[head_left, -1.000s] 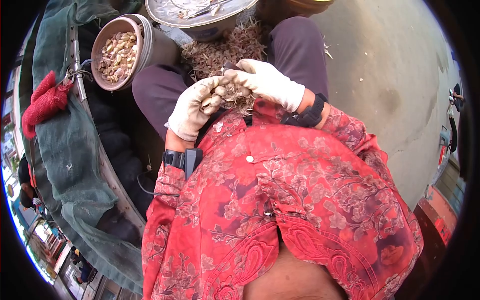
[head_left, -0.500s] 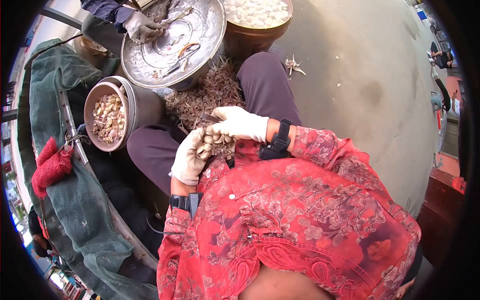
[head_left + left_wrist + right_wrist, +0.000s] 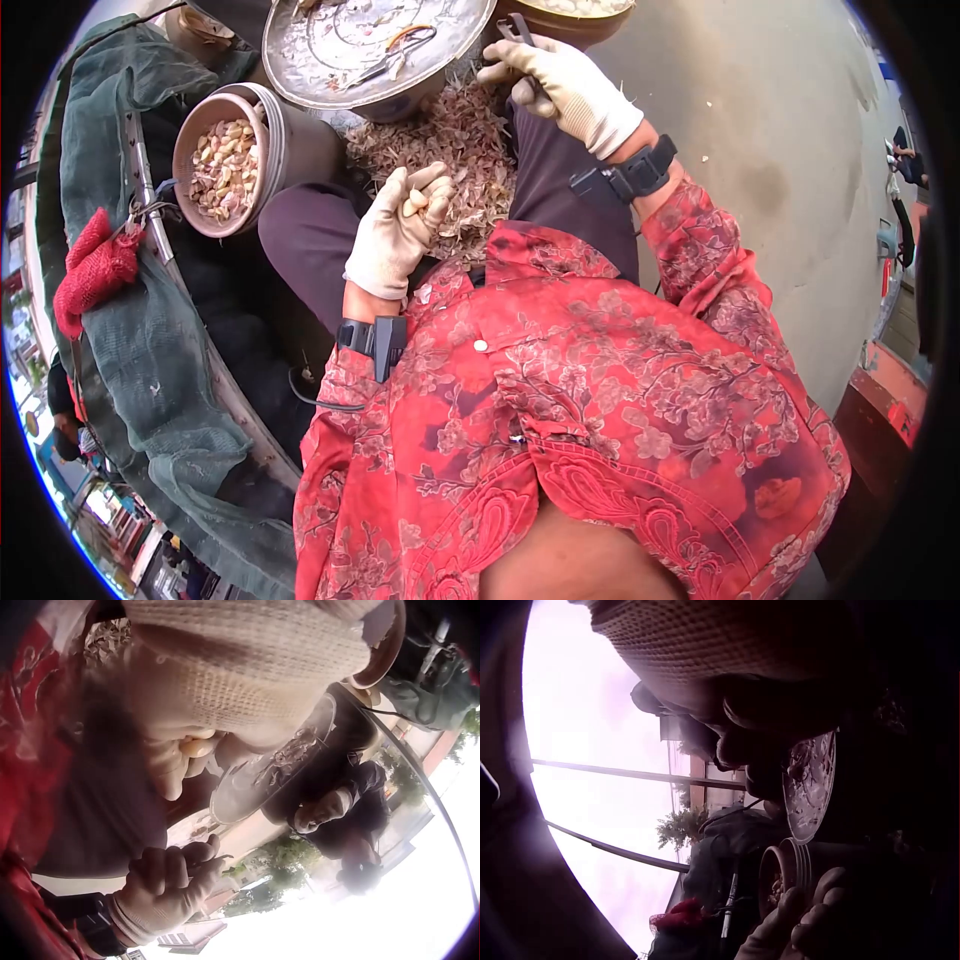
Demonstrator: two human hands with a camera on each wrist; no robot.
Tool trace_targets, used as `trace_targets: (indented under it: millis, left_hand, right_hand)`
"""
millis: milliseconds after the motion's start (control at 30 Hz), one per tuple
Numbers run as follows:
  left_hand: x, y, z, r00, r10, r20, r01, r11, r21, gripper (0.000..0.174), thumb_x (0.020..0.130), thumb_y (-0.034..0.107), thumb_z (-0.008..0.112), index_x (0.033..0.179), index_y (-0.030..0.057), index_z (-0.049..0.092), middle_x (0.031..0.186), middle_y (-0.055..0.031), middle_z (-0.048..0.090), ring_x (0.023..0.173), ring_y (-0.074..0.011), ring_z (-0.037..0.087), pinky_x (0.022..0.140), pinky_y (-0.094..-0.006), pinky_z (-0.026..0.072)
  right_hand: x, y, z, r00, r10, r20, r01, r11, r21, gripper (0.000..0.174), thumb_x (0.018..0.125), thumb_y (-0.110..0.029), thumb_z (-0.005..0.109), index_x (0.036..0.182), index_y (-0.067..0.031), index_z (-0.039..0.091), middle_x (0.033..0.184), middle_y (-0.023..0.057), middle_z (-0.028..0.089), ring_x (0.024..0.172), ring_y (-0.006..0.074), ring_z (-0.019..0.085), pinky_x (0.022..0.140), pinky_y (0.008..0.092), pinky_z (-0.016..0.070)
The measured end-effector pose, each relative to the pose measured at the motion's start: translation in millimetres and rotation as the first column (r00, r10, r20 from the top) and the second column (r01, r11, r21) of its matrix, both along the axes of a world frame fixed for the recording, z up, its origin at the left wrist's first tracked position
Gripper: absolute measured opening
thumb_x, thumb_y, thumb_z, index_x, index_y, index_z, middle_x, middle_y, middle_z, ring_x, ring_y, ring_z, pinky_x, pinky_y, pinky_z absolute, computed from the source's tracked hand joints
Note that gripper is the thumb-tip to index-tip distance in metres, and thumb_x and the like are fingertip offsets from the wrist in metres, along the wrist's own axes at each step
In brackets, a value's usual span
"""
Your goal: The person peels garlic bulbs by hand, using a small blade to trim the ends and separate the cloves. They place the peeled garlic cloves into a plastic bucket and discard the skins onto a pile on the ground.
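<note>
My left hand (image 3: 392, 235), in a pale knit glove, curls around a few peeled garlic cloves (image 3: 414, 203) above the lap. The left wrist view shows one yellowish clove (image 3: 196, 745) between its fingers. Out to the right and forward, my gloved right hand (image 3: 575, 95) grips a dark metal hand tool (image 3: 516, 28) with a forked end; its exact kind I cannot tell. Between the knees lies a heap of dry garlic skins and stalks (image 3: 450, 140). The right wrist view is dark, with the left hand (image 3: 817, 919) low in it.
Left of the knees, a stacked bucket (image 3: 184, 165) holds garlic cloves. A round metal tray (image 3: 300, 90) with scraps and orange-handled cutters (image 3: 405, 50) stands ahead, beside a tub (image 3: 590, 30) of pale cloves. Green netting (image 3: 150, 350) and a red mesh bag (image 3: 98, 270) hang left. Another person (image 3: 360, 802) sits opposite.
The hands were together over the garlic; the right hand has moved away forward and right with the tool. My left hand stays over the lap, holding cloves. The head view has shifted.
</note>
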State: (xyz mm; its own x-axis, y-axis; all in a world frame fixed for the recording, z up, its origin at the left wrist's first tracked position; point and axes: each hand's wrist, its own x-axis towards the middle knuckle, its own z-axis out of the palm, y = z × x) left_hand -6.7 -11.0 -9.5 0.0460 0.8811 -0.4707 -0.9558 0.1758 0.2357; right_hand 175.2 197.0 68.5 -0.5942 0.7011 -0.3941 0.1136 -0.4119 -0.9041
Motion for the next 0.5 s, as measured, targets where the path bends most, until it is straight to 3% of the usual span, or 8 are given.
trace_targets:
  millis: [33, 100, 133, 200, 300, 400, 467, 500]
  left_hand:
    - [1, 2, 3, 1.000, 0.006, 0.023, -0.007, 1.000, 0.007, 0.049, 0.101, 0.023, 0.046, 0.129, -0.0172, 0.040, 0.119, -0.0268, 0.058, 0.102, -0.0332, 0.063, 0.088, -0.0356, 0.0546]
    - [-2, 5, 0, 0.999, 0.010, 0.048, -0.010, 1.000, -0.002, 0.047, 0.101, 0.023, 0.043, 0.128, -0.0165, 0.042, 0.121, -0.0269, 0.057, 0.104, -0.0356, 0.062, 0.089, -0.0370, 0.0543]
    - [-1, 8, 7, 0.998, -0.005, 0.064, 0.006, 1.000, -0.013, 0.046, 0.101, 0.023, 0.042, 0.125, -0.0158, 0.044, 0.120, -0.0264, 0.058, 0.105, -0.0358, 0.062, 0.091, -0.0388, 0.0537]
    - [3, 5, 7, 1.000, 0.000, -0.031, 0.001, 0.999, 0.038, 0.046, 0.102, 0.027, 0.040, 0.121, -0.0142, 0.049, 0.107, -0.0224, 0.063, 0.102, -0.0302, 0.063, 0.095, -0.0400, 0.0521]
    - [0, -1, 2, 0.999, -0.023, 0.036, 0.019, 0.994, 0.109, 0.042, 0.102, 0.024, 0.041, 0.121, -0.0112, 0.051, 0.106, -0.0209, 0.064, 0.102, -0.0299, 0.063, 0.096, -0.0400, 0.0513]
    - [-2, -4, 6, 0.995, -0.051, -0.082, 0.052, 0.999, 0.009, 0.034, 0.101, 0.021, 0.043, 0.116, -0.0076, 0.054, 0.106, -0.0161, 0.064, 0.102, -0.0271, 0.063, 0.094, -0.0405, 0.0514]
    - [0, -6, 15, 0.971, -0.107, -0.215, 0.102, 0.994, -0.033, 0.033, 0.101, 0.021, 0.043, 0.116, -0.0054, 0.055, 0.106, -0.0126, 0.064, 0.100, -0.0246, 0.063, 0.092, -0.0353, 0.0514]
    - [-1, -8, 14, 0.971, -0.102, -0.216, 0.097, 0.995, -0.035, 0.033, 0.101, 0.021, 0.043, 0.116, -0.0054, 0.055, 0.106, -0.0126, 0.064, 0.100, -0.0246, 0.063, 0.092, -0.0353, 0.0514]
  right_hand:
    - [-4, -15, -4, 0.992, 0.097, 0.083, -0.096, 0.995, -0.020, 0.034, 0.095, -0.027, 0.056, 0.117, -0.0016, 0.056, 0.097, 0.0059, 0.070, 0.055, 0.0002, 0.050, 0.040, 0.0134, 0.0335]
    - [-9, -47, -5, 0.961, 0.272, 0.052, -0.267, 0.960, -0.084, 0.026, 0.092, -0.020, 0.058, 0.110, -0.0016, 0.057, 0.089, 0.0020, 0.067, 0.055, 0.0018, 0.049, 0.043, 0.0154, 0.0361]
    - [-12, -61, -22, 0.956, 0.280, -0.084, -0.290, 0.945, -0.153, 0.024, 0.091, -0.017, 0.059, 0.109, -0.0018, 0.056, 0.085, 0.0005, 0.063, 0.058, 0.0025, 0.050, 0.048, 0.0162, 0.0386]
    - [-17, -78, -33, 0.914, 0.380, 0.142, -0.393, 0.917, 0.070, 0.025, 0.089, -0.017, 0.061, 0.108, -0.0013, 0.059, 0.083, 0.0019, 0.062, 0.062, 0.0042, 0.051, 0.055, 0.0194, 0.0420]
    - [-22, -88, -34, 0.885, 0.335, 0.325, -0.443, 0.822, 0.359, 0.030, 0.088, -0.020, 0.063, 0.109, 0.0012, 0.059, 0.088, 0.0070, 0.065, 0.070, 0.0100, 0.057, 0.063, 0.0270, 0.0479]
    - [-22, -91, -34, 0.859, 0.357, 0.368, -0.471, 0.833, 0.291, 0.033, 0.089, -0.022, 0.062, 0.112, 0.0020, 0.059, 0.093, 0.0091, 0.066, 0.078, 0.0108, 0.059, 0.069, 0.0270, 0.0489]
    - [-20, -93, -29, 0.874, 0.362, 0.324, -0.428, 0.889, 0.161, 0.040, 0.084, -0.029, 0.061, 0.106, 0.0050, 0.058, 0.098, 0.0242, 0.065, 0.093, 0.0322, 0.065, 0.079, 0.0383, 0.0493]
    - [-19, -94, -36, 0.883, 0.327, 0.336, -0.427, 0.857, 0.289, 0.042, 0.085, -0.031, 0.061, 0.107, 0.0050, 0.058, 0.093, 0.0229, 0.066, 0.087, 0.0295, 0.067, 0.075, 0.0374, 0.0501]
